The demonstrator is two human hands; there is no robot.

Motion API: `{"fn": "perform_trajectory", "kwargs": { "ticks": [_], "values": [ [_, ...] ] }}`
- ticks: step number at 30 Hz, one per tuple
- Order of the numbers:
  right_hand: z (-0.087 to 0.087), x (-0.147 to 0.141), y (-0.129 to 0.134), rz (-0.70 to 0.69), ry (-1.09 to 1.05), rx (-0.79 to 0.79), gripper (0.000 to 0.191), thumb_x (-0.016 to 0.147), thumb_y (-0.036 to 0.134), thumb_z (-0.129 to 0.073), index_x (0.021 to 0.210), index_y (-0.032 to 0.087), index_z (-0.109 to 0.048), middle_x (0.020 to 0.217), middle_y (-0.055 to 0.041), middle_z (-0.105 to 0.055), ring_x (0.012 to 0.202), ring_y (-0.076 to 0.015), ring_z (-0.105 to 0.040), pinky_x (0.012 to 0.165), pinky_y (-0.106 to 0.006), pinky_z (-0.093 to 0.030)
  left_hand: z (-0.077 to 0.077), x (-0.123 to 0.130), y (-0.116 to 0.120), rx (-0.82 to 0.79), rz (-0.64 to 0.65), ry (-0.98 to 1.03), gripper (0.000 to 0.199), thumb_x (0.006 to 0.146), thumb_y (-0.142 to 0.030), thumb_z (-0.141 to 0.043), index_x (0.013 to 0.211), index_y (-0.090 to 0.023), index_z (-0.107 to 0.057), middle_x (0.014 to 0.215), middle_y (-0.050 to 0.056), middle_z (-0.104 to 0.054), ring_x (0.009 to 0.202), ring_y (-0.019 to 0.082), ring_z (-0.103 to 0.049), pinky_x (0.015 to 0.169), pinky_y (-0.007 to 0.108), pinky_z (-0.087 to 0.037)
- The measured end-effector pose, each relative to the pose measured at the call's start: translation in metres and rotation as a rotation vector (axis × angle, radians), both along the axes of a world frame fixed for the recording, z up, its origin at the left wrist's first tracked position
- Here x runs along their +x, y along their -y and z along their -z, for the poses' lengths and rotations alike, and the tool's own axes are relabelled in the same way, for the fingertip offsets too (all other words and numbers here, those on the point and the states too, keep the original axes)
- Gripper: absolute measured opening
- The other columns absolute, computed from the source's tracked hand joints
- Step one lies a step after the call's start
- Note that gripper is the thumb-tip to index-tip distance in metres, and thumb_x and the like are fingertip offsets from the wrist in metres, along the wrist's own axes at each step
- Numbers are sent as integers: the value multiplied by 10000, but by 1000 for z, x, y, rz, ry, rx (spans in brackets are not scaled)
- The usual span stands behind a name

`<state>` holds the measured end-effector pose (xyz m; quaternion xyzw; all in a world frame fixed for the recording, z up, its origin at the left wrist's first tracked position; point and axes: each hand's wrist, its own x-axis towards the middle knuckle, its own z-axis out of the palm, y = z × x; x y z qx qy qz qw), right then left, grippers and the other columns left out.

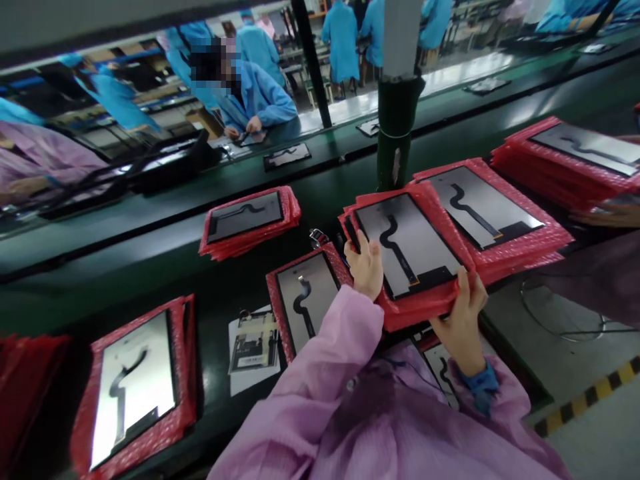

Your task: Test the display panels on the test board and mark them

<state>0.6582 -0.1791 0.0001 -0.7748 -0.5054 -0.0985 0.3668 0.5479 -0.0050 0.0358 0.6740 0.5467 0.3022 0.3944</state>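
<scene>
A flat display panel (pixel 417 243) with a black curved ribbon cable lies tilted on red bubble-wrap bags (pixel 413 313) in front of me. My left hand (pixel 367 267) grips its left edge, thumb and fingers bent around the side. At the lower right corner, my right hand (pixel 465 320) holds the panel's edge, with fingertips on top and the palm beneath. How far the fingers reach under the bags is hidden. Just left of my left hand, another panel (pixel 307 297) rests on red wrap, partly covered by my sleeve.
Further panels on red wrap stand at the left (pixel 135 387), the back (pixel 245 217), and the right (pixel 487 203). A circuit part (pixel 255 340) lies on white paper. A green-wrapped post (pixel 399 127) rises behind. Along the conveyor (pixel 330 143), several people work; a co-worker's hand (pixel 613 212) shows at right.
</scene>
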Motion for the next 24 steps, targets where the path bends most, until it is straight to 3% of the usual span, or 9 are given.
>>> {"fn": "perform_trajectory", "kwargs": {
  "ticks": [4, 7, 9, 10, 12, 14, 16, 19, 24],
  "values": [
    [-6, 4, -3, 45, 77, -39, 890, 833, 341, -563, 1599, 160, -148, 1561, -244, -201, 1402, -466, -259, 1065, -730, -291, -10, 6, 8, -156, -82, 40, 624, 990, -553, -367, 1558, -299, -321, 1631, 157, -204, 1527, 346, -218, 1201, 624, -174],
    [2, -8, 6, 144, 118, 95, 815, 830, 379, -584, 1557, 175, -276, 1560, -245, -262, 1404, -494, -299, 1012, -751, -347, -2, -22, 45, 27, -38, 163, 593, 1012, -493, -356, 1546, -234, -342, 1609, 154, -249, 1530, 273, -215, 1240, 522, -169],
    [14, -25, 16, 160, 186, 263, 737, 829, 332, -591, 1513, 258, -329, 1497, -212, -397, 1319, -460, -458, 922, -698, -466, 12, -56, 77, 208, -32, 211, 495, 1022, -457, -371, 1446, -222, -473, 1541, 145, -365, 1481, 244, -313, 1222, 471, -262],
    [20, -35, 21, 98, 212, 332, 711, 829, 281, -586, 1494, 312, -338, 1436, -179, -481, 1232, -414, -556, 860, -633, -531, 20, -77, 93, 272, -24, 189, 411, 1025, -413, -394, 1360, -228, -546, 1469, 135, -449, 1420, 233, -400, 1192, 453, -325],
    [30, -59, 25, -190, 188, 355, 693, 832, 181, -557, 1464, 387, -360, 1269, -89, -627, 1046, -306, -683, 753, -489, -610, 39, -120, 117, 405, -55, 54, 257, 1007, -316, -465, 1183, -227, -629, 1310, 117, -569, 1274, 227, -519, 1084, 422, -440],
    [33, -82, 20, -509, 104, 194, 668, 864, 153, -526, 1477, 362, -365, 1216, -61, -679, 1057, -271, -706, 786, -444, -640, 58, -161, 132, 509, -129, -144, 205, 982, -239, -506, 1136, -208, -637, 1199, 115, -616, 1162, 233, -569, 1007, 417, -481],
    [33, -101, 9, -656, 84, -39, 598, 919, 249, -543, 1492, 272, -375, 1331, -124, -641, 1230, -316, -635, 914, -484, -621, 74, -194, 139, 574, -172, -325, 226, 962, -213, -542, 1169, -181, -627, 1189, 128, -625, 1141, 254, -579, 983, 430, -492],
    [34, -118, -9, -620, 148, -209, 590, 942, 418, -572, 1471, 208, -416, 1430, -187, -562, 1327, -384, -545, 988, -547, -578, 89, -218, 141, 629, -161, -440, 303, 961, -204, -559, 1259, -157, -587, 1233, 143, -629, 1170, 269, -586, 984, 425, -507],
    [38, -129, -15, -552, 83, -277, 498, 968, 369, -538, 1441, 234, -462, 1398, -155, -577, 1297, -341, -567, 1029, -523, -558, 90, -218, 132, 624, -202, -402, 337, 974, -196, -538, 1311, -195, -559, 1207, 121, -657, 1136, 256, -630, 961, 413, -546]
  ]
}}
